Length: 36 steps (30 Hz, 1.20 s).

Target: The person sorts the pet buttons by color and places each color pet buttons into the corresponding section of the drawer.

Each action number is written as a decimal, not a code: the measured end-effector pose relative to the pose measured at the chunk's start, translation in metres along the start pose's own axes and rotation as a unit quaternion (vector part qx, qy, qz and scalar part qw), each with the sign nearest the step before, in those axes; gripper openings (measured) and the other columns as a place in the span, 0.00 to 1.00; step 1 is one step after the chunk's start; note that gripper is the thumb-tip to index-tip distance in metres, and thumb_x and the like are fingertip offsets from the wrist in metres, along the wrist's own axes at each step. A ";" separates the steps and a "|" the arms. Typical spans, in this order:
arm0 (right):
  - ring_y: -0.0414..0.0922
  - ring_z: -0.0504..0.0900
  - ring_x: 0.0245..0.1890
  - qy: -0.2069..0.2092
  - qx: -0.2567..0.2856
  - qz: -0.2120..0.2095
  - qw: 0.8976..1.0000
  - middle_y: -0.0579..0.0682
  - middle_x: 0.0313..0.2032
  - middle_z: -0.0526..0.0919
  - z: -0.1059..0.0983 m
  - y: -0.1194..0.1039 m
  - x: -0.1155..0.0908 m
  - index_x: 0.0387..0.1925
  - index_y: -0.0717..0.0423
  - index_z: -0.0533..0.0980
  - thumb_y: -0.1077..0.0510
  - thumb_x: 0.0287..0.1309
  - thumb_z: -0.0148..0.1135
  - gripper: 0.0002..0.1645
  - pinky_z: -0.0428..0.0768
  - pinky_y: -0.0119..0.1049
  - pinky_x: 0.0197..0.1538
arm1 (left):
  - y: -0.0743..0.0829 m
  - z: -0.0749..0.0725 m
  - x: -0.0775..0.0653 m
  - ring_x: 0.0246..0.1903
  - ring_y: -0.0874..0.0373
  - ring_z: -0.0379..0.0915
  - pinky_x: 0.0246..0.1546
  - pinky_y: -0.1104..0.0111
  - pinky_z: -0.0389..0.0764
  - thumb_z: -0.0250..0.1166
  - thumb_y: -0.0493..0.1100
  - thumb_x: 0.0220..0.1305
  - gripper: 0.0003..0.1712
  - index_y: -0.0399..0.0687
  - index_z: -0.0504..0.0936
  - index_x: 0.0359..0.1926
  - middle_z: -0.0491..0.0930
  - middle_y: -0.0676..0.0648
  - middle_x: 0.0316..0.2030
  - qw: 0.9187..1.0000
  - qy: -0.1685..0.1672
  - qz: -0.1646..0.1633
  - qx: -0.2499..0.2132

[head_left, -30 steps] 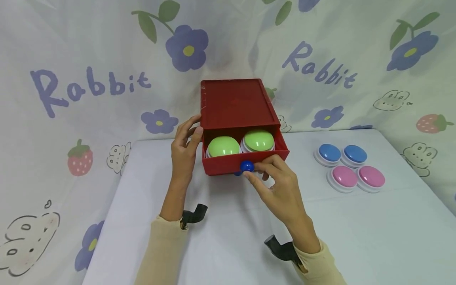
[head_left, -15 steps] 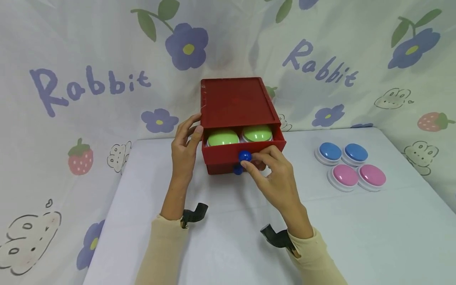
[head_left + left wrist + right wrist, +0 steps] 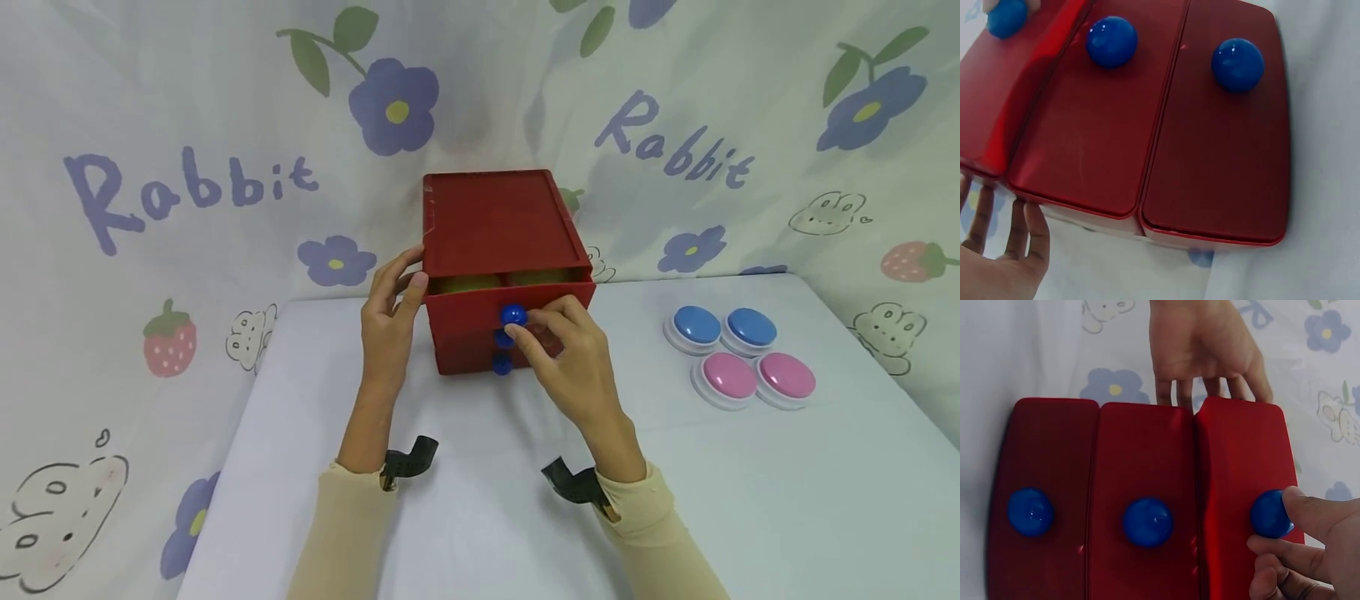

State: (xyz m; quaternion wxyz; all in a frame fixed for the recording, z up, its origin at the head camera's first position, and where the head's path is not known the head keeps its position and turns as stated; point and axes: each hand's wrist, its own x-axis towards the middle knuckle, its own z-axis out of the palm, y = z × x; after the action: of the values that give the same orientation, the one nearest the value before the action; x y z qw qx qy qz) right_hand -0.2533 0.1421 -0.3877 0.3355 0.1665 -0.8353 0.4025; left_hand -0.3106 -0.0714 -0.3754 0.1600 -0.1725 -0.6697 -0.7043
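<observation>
A red cabinet [image 3: 502,221] with three stacked drawers stands at the back of the table. Its top drawer [image 3: 468,307] sticks out a little, and through the gap show the dim tops of two green buttons [image 3: 467,284]. My right hand [image 3: 573,362] pinches that drawer's round blue knob [image 3: 1270,514] between thumb and fingers. The middle knob [image 3: 1112,42] and bottom knob [image 3: 1237,65] sit on drawer fronts that are flush. My left hand [image 3: 386,325] rests against the cabinet's left side, fingers extended, as the left wrist view also shows.
On the right of the white table [image 3: 465,517] sit two blue buttons [image 3: 697,324] and two pink buttons [image 3: 730,375] with white bases. A printed curtain [image 3: 225,100] hangs close behind the cabinet.
My right hand has pushed the top drawer inward, away from me, so the green buttons are now mostly hidden and the lower knobs show. The left hand has stayed at the cabinet's side.
</observation>
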 end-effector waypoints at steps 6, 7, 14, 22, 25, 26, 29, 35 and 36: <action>0.42 0.76 0.30 0.007 -0.004 -0.014 1.000 0.53 0.34 0.75 0.006 0.009 0.005 0.38 0.67 0.84 0.59 0.57 0.74 0.14 0.78 0.33 0.32 | -0.001 0.001 -0.001 0.58 0.52 0.68 0.54 0.67 0.75 0.57 0.40 0.74 0.23 0.43 0.74 0.67 0.71 0.50 0.64 1.000 0.001 0.005 0.000; 0.42 0.76 0.30 0.008 -0.003 -0.015 1.000 0.53 0.34 0.75 0.007 0.010 0.006 0.38 0.67 0.84 0.59 0.57 0.74 0.14 0.78 0.32 0.32 | -0.001 0.001 -0.001 0.58 0.52 0.68 0.54 0.67 0.76 0.57 0.40 0.74 0.23 0.43 0.74 0.67 0.71 0.50 0.64 1.000 0.001 0.006 -0.002; 0.42 0.76 0.29 0.008 -0.004 -0.016 1.000 0.53 0.35 0.75 0.013 0.014 0.011 0.39 0.68 0.84 0.59 0.58 0.73 0.14 0.78 0.33 0.32 | -0.002 0.001 -0.001 0.57 0.52 0.69 0.52 0.68 0.76 0.57 0.40 0.74 0.23 0.42 0.74 0.67 0.71 0.50 0.64 1.000 0.004 -0.001 -0.013; 0.42 0.76 0.31 0.013 0.006 -0.012 1.000 0.53 0.35 0.75 0.014 0.016 0.014 0.39 0.68 0.84 0.58 0.58 0.73 0.15 0.78 0.33 0.33 | -0.001 0.002 0.001 0.57 0.50 0.68 0.52 0.68 0.76 0.56 0.40 0.74 0.23 0.43 0.74 0.67 0.70 0.49 0.64 1.000 0.001 0.000 -0.018; 0.42 0.77 0.32 0.002 0.002 0.004 1.000 0.53 0.36 0.75 0.012 0.016 0.012 0.39 0.66 0.84 0.56 0.58 0.73 0.15 0.79 0.33 0.35 | -0.001 0.002 0.001 0.57 0.50 0.68 0.52 0.68 0.76 0.56 0.39 0.74 0.23 0.42 0.74 0.67 0.71 0.49 0.64 1.000 0.001 0.002 -0.015; 0.42 0.77 0.32 -0.005 -0.001 0.015 1.000 0.52 0.35 0.76 0.012 0.016 0.011 0.39 0.65 0.85 0.56 0.58 0.73 0.15 0.79 0.34 0.35 | -0.001 0.001 0.001 0.57 0.51 0.68 0.52 0.68 0.76 0.56 0.39 0.74 0.23 0.42 0.74 0.67 0.71 0.49 0.64 1.000 0.000 0.002 -0.015; 0.43 0.78 0.31 -0.051 -0.023 0.075 0.996 0.50 0.34 0.77 0.011 0.017 0.004 0.36 0.60 0.86 0.52 0.58 0.74 0.14 0.79 0.36 0.34 | -0.001 0.001 0.000 0.57 0.52 0.68 0.52 0.68 0.77 0.56 0.39 0.74 0.23 0.42 0.74 0.67 0.70 0.49 0.64 1.000 0.000 0.003 -0.016; 0.45 0.80 0.34 -0.144 -0.040 0.170 0.974 0.49 0.34 0.82 0.024 0.029 -0.008 0.36 0.59 0.86 0.47 0.61 0.70 0.17 0.80 0.37 0.35 | -0.002 0.001 0.000 0.57 0.51 0.68 0.52 0.68 0.77 0.56 0.39 0.74 0.23 0.42 0.74 0.67 0.70 0.49 0.64 1.000 -0.002 0.003 -0.019; 0.45 0.80 0.34 -0.140 -0.031 0.171 0.975 0.49 0.34 0.83 0.026 0.031 -0.010 0.36 0.59 0.86 0.48 0.62 0.70 0.17 0.80 0.37 0.35 | -0.002 0.001 0.000 0.57 0.52 0.68 0.52 0.68 0.77 0.56 0.39 0.74 0.23 0.42 0.74 0.67 0.70 0.49 0.64 1.000 -0.002 0.003 -0.019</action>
State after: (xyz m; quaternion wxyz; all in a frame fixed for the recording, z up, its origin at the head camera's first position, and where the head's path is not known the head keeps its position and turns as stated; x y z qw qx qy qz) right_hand -0.2742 0.1406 -0.4236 0.1459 0.0650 -0.9024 0.4002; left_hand -0.3112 -0.0704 -0.3768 0.1574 -0.1794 -0.6557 -0.7163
